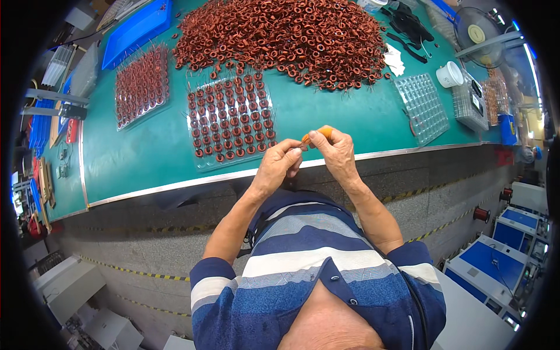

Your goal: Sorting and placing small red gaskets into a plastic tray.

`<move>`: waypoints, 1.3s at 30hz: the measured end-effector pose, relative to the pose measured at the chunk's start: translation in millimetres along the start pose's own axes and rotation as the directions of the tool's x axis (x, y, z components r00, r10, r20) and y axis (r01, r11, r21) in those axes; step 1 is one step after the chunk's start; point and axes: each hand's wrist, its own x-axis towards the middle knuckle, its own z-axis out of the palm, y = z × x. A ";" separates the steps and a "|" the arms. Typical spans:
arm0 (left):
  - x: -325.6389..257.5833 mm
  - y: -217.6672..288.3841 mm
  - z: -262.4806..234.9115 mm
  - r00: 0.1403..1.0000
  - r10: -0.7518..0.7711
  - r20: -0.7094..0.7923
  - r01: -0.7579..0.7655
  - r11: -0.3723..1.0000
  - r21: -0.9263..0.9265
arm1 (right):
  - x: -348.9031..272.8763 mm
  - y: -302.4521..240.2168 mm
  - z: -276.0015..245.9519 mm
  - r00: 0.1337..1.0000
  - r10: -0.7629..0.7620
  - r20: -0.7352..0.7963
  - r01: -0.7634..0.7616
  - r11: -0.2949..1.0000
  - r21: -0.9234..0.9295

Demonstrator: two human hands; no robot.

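Note:
My left hand and my right hand meet just over the table's near edge, fingertips almost touching. Both are closed in a pinch. An orange covering, which looks like a finger cot, shows at my right index finger. What the fingertips hold is too small and hidden to make out. To the left of my hands lies a clear plastic tray with rows of small reddish-brown ring coils, their thin wire leads sticking out. Farther off, a big heap of loose ring coils covers the back of the table.
Another filled coil tray lies at left, near a blue bin. At right are an unfilled clear tray, a white cup, stacked trays and a fan. The green table has a pale front edge.

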 end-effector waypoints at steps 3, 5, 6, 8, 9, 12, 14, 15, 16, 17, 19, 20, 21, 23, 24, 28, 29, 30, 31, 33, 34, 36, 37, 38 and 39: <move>-4.7 -6.6 7.3 0.993 0.078 -0.092 -0.079 0.997 -0.012 | 1.1 4.2 -0.8 0.996 0.092 0.001 -0.091 0.990 0.108; -7.3 -12.2 4.6 0.988 0.130 -0.088 -0.130 0.992 0.008 | 0.9 5.0 -0.4 0.990 0.141 0.022 -0.143 0.978 0.153; -8.1 -15.6 3.2 0.982 0.164 -0.092 -0.163 0.986 0.021 | 1.3 5.0 0.0 0.988 0.150 0.042 -0.155 0.973 0.168; -9.8 -20.3 0.3 0.975 0.200 -0.098 -0.198 0.980 0.032 | 2.4 6.2 0.4 0.985 0.160 0.066 -0.169 0.969 0.180; -10.1 -21.0 -1.4 0.978 0.193 -0.083 -0.187 0.979 0.080 | 3.4 8.2 0.1 0.979 0.183 0.092 -0.199 0.956 0.215; -13.2 -18.5 -3.5 0.983 0.168 -0.076 -0.154 0.975 0.161 | 5.6 8.0 -0.3 0.976 0.180 0.125 -0.201 0.961 0.190; -15.2 -19.0 -2.6 0.985 0.148 -0.084 -0.129 0.972 0.196 | 6.7 6.0 0.4 0.979 0.155 0.133 -0.173 0.976 0.131; -15.4 -20.3 -1.1 0.984 0.147 -0.104 -0.136 0.986 0.099 | 7.9 4.8 1.5 0.982 0.122 0.141 -0.136 0.986 0.099; -15.7 -20.6 0.4 0.982 0.143 -0.125 -0.144 0.990 0.001 | 8.5 3.6 2.6 0.985 0.088 0.150 -0.099 0.993 0.068; -16.5 -20.0 1.1 0.981 0.144 -0.127 -0.145 0.989 0.001 | 7.8 2.1 4.0 0.984 0.088 0.152 -0.099 0.993 0.068; -17.1 -13.1 3.9 0.990 0.076 -0.117 -0.101 0.967 -0.233 | 4.3 -1.1 6.0 0.993 0.038 0.113 -0.049 0.994 0.096; -16.6 -12.6 4.8 0.990 0.076 -0.117 -0.102 0.967 -0.233 | 1.4 2.0 7.1 0.993 0.037 0.114 -0.048 0.994 0.096; -16.3 -12.4 5.9 0.989 0.077 -0.123 -0.115 0.933 -0.342 | -2.3 4.4 9.3 0.998 0.008 0.064 -0.014 0.995 0.098; -15.6 -12.2 7.8 0.989 0.078 -0.128 -0.128 0.886 -0.446 | -10.9 6.3 13.4 1.000 -0.026 -0.008 0.027 0.990 0.140; -15.7 -12.1 8.8 0.985 0.088 -0.147 -0.146 0.879 -0.453 | -11.6 7.8 13.7 1.000 -0.025 -0.008 0.026 0.990 0.140; -15.2 -14.6 7.0 0.981 0.065 -0.182 -0.138 0.895 -0.424 | -12.5 5.8 21.7 0.999 0.038 0.001 -0.036 0.949 0.313; -14.9 -15.0 5.0 0.982 0.064 -0.179 -0.135 0.896 -0.423 | -12.5 2.7 24.4 0.999 0.048 -0.010 -0.039 0.902 0.429; -15.7 -15.6 2.5 0.983 0.059 -0.174 -0.122 0.919 -0.376 | -13.0 1.4 24.4 0.999 0.049 -0.006 -0.042 0.902 0.431; -17.1 -16.6 0.7 0.984 0.054 -0.170 -0.108 0.939 -0.327 | -13.8 0.6 24.0 0.997 0.068 0.024 -0.072 0.917 0.392; -20.5 -20.5 3.0 0.983 0.038 -0.179 -0.081 0.968 -0.236 | -14.0 4.2 22.5 0.993 0.092 0.078 -0.111 0.949 0.294; -19.8 -26.0 0.7 0.989 0.077 -0.126 -0.102 0.974 -0.201 | -13.5 6.5 21.2 0.990 0.098 0.104 -0.120 0.964 0.235; -18.7 -30.7 5.2 0.975 0.130 -0.180 -0.135 0.991 -0.015 | -15.2 10.6 21.2 0.989 0.118 0.090 -0.137 0.959 0.249; -19.6 -29.3 8.4 0.954 0.165 -0.249 -0.161 0.986 0.036 | -15.2 14.5 22.2 0.990 0.120 0.077 -0.135 0.961 0.242; -21.5 -30.8 7.0 0.951 0.163 -0.263 -0.157 0.987 0.042 | -15.2 21.8 23.0 0.986 0.127 0.108 -0.149 0.961 0.233; -23.9 -33.1 4.9 0.942 0.192 -0.274 -0.179 0.981 0.071 | -16.0 23.0 25.0 0.984 0.130 0.121 -0.156 0.958 0.240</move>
